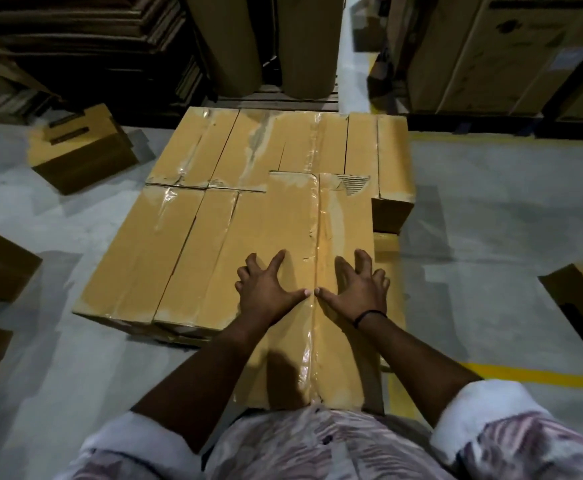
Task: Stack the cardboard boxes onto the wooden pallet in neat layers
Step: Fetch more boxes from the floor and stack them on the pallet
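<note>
Patterned shirt (335, 445) along bottom edge, sleeves rolled. Just above, left hand (269, 289) and right hand (359, 289), fingers spread and flat, gripping nothing, thumbs nearly meeting over the seam of the taped box (293, 220) at centre frame. Probably pressing down and forward to seat it flush against the layer of boxes (214, 150) filling mid-frame. Pallet hidden beneath. Right edge of the layer stepped, likely unfinished. Grey concrete floor (491, 220), yellow line (525, 375) at lower right. Loose box (82, 150) upper left; brown rolls (304, 46) top centre; tall cartons (491, 53) upper right. Dim light.
</note>
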